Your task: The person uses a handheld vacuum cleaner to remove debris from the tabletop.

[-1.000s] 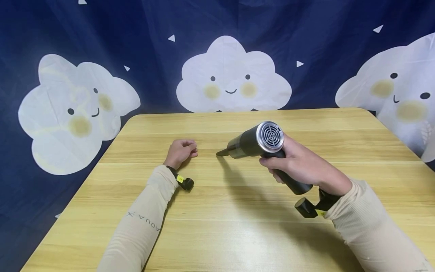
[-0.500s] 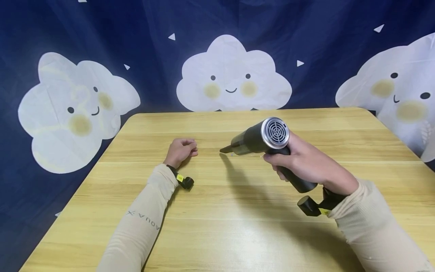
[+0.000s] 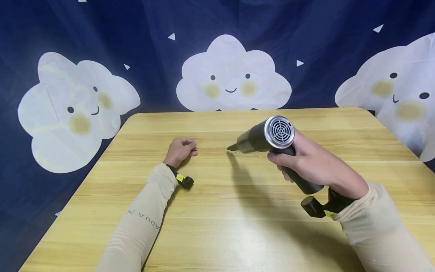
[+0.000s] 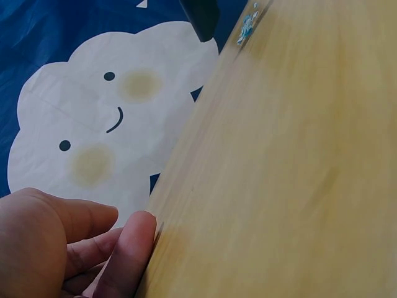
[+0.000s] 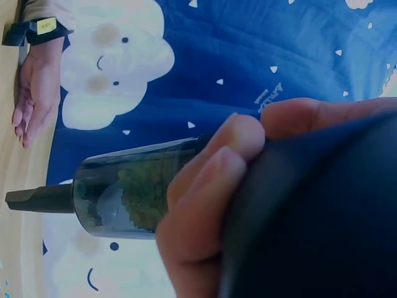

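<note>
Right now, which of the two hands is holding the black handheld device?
The right hand: it grips the black device by its handle. The left hand lies farther left, with nothing visible in it.

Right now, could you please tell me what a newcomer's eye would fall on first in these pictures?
Probably the black handheld vacuum with its silver grille, which the right hand grips right of centre in the head view, its nozzle near small bluish scraps on the wooden table. Beyond the far edge, a smiling white cloud stands out on the dark blue backdrop.
</note>
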Demonstrator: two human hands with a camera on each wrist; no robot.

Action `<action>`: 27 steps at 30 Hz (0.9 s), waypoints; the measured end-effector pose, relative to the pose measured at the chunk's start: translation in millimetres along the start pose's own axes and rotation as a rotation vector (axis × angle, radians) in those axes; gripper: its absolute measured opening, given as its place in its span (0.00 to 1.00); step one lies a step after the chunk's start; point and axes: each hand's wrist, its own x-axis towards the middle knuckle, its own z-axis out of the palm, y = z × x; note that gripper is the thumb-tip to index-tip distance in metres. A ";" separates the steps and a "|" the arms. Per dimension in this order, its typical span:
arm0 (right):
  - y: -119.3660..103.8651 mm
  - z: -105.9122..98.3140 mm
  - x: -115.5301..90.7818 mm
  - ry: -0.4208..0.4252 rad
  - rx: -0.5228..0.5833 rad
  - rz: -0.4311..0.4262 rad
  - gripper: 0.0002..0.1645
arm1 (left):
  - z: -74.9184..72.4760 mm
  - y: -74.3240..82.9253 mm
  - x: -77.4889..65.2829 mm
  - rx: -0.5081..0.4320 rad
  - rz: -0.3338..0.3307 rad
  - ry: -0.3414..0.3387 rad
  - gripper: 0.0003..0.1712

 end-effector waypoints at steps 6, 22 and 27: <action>-1.2 0.2 -1.0 0.000 -0.018 -0.005 0.25 | 0.1 0.3 0.1 0.002 -0.008 0.001 0.15; -1.3 0.9 -2.0 -0.013 -0.020 0.023 0.25 | -0.3 -0.1 0.0 0.005 0.004 0.001 0.15; -1.4 1.0 -2.2 -0.015 -0.016 0.027 0.25 | -0.5 -1.3 0.5 0.004 0.005 -0.002 0.15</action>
